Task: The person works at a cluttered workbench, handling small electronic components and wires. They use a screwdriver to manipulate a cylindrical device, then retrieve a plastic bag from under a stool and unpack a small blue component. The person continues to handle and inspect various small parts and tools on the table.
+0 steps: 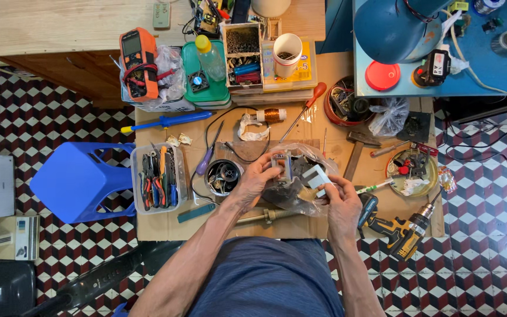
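Plier tray (158, 179) sits at worktop (165, 226) left, within reach. Left hand (257, 179) pinches a small transformer core (281, 166) upright, steadying it at centre over a crumpled plastic bag (291, 196). Right hand (340, 202), grip pressed on a grey laminated block (315, 176), holds it just beside the core; cordless drill (397, 226) lies near right.

The scene is bright and evenly lit, with soft daylight-like light falling from above. Shadows are short and faint; the hands (300, 182) throw only a slight dark patch on the worktop (165, 226) beneath them. The clear plastic bag (389, 114) on the far right shows small white glints, and the blue lamp shade (391, 29) carries a mild sheen. Focus is sharp across the middle. The wide lens bends the tiled floor (488, 205) at the left and right edges.
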